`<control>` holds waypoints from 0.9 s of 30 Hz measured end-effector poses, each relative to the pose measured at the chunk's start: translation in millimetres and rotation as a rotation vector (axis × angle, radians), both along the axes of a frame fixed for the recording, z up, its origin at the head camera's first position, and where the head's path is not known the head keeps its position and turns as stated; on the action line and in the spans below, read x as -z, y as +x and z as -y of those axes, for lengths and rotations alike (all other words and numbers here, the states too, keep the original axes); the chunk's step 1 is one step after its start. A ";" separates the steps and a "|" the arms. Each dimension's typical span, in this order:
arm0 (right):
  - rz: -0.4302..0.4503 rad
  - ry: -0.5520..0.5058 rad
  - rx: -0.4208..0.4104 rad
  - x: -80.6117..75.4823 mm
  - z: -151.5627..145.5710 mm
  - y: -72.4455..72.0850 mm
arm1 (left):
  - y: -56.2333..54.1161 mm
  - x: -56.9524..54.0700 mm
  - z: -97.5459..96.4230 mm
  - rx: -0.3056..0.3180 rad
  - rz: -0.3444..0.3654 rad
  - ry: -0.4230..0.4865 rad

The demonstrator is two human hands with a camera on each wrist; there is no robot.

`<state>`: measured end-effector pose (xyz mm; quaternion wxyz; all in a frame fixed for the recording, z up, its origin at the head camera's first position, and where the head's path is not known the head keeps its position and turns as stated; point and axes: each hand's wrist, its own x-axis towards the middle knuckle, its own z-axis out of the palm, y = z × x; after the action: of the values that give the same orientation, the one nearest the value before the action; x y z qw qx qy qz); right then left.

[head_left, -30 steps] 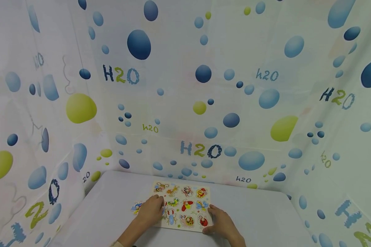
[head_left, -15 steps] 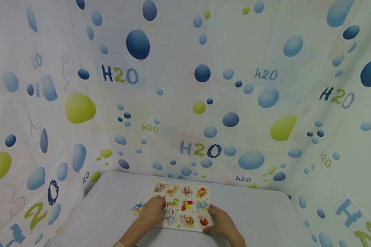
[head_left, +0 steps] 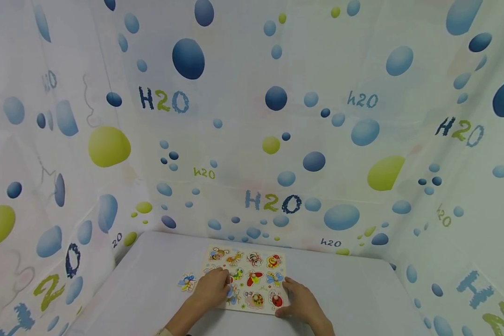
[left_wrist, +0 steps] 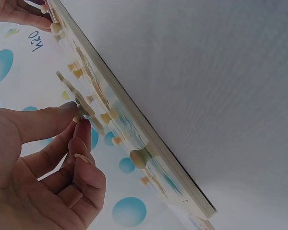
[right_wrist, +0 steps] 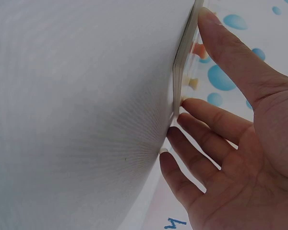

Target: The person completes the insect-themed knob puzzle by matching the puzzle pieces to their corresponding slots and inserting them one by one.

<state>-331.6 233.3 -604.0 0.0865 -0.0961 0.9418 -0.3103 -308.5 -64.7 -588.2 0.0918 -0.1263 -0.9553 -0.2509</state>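
My left hand (head_left: 212, 288) pinches a thin wooden puzzle piece (left_wrist: 68, 85) by its small knob between thumb and index finger. In the left wrist view the piece appears edge-on, just above the board, and its picture is hidden. The knobbed puzzle board (head_left: 263, 290), printed with colourful insects, lies flat on the table. My right hand (head_left: 303, 303) touches the board's right side, its thumb by the near corner and its fingers spread along the edge. Left of the board lies a loose blue winged-insect piece (head_left: 187, 282).
Several knobbed pieces, among them a ladybird (head_left: 276, 300) and a red-winged insect (head_left: 254, 278), sit in the board. The white table (head_left: 353, 289) is bordered by a hanging curtain (head_left: 235, 140) with blue and green drops.
My left hand has shifted slightly right over the board with the pinched piece, showing more of the loose blue insect piece. My right hand stays at the board's edge.
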 end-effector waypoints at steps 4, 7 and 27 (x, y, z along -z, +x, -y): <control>-0.004 0.005 -0.001 0.6 -1.1 -0.1 | -0.9 -0.8 -2.6 0.011 0.005 0.006; -0.002 0.003 -0.004 1.1 -1.6 -0.5 | -2.1 -0.2 -4.3 0.011 0.018 -0.009; -0.001 -0.006 -0.015 3.2 -1.9 -1.3 | 1.1 4.9 -14.3 0.047 -0.004 -0.113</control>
<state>-332.9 235.2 -607.2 0.0882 -0.1033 0.9401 -0.3125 -307.5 -50.4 -593.1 0.0806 -0.1540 -0.9646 -0.1985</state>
